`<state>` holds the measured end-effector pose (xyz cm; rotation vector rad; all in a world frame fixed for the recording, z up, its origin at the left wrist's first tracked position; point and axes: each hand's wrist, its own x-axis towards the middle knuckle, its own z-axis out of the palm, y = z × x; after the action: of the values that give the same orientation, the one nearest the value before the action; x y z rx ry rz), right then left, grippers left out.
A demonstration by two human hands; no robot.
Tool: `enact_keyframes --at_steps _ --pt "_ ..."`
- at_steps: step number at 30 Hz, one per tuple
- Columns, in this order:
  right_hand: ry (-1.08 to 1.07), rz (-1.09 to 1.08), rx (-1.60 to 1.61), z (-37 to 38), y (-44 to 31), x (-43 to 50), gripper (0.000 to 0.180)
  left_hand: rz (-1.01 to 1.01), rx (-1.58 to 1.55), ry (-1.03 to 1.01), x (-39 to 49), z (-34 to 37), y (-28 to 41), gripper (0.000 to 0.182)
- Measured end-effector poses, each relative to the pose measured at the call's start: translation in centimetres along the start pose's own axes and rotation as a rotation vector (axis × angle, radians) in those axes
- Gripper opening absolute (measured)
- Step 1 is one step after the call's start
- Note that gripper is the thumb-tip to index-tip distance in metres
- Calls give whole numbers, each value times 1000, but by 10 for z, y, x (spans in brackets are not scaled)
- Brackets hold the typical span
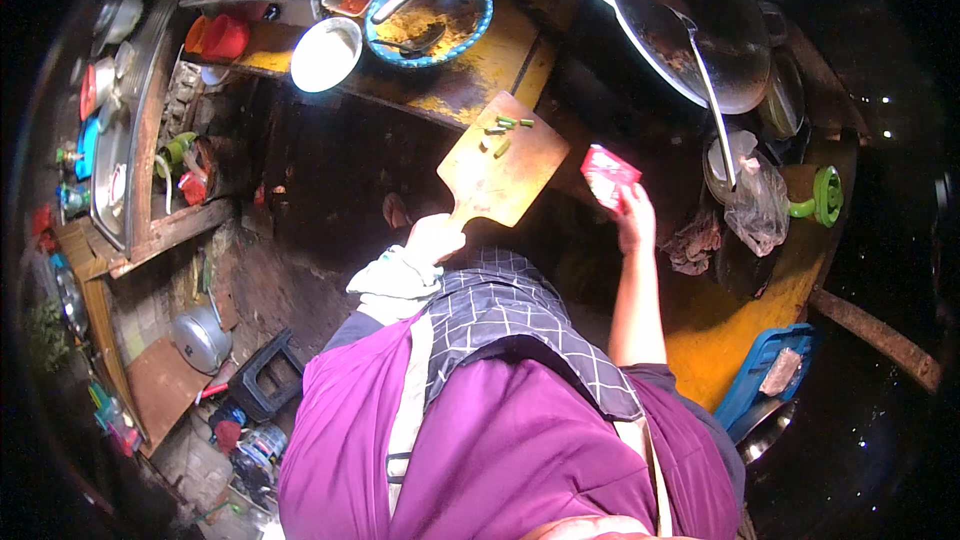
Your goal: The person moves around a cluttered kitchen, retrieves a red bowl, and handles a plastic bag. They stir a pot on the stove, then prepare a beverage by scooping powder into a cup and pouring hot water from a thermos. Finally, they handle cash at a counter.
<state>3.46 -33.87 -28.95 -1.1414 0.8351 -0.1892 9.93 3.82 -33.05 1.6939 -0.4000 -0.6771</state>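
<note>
My left hand [436,238] is closed on the handle of a wooden cutting board [499,172], which is held out in front of me. Several short cut green pieces, perhaps beans or stems, lie on the board's far half [504,127]. To the right of the board, my right hand [636,219] holds a small red and white packet [609,171] by its near end. The packet is apart from the board. Beyond the board stands a blue-rimmed plate [427,19] with yellowish food remains and a dark spoon, beside a white bowl [326,55].
A large dark wok [697,22] with a long-handled metal utensil is at the upper right. Below it are a clear plastic bag [756,214] and a green-handled mug [814,195]. A blue tray [765,375] is at the lower right; a wooden shelf frame [150,135] stands at left.
</note>
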Motion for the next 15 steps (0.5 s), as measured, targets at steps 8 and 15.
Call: enact_keyframes --at_steps 8,15 --pt "-354 -303 -820 148 -26 -59 20 -397 -242 40 -21 -23 61 15" --pt "-778 -1048 -1141 265 -18 -100 39 -375 -113 218 -71 -101 60 21"
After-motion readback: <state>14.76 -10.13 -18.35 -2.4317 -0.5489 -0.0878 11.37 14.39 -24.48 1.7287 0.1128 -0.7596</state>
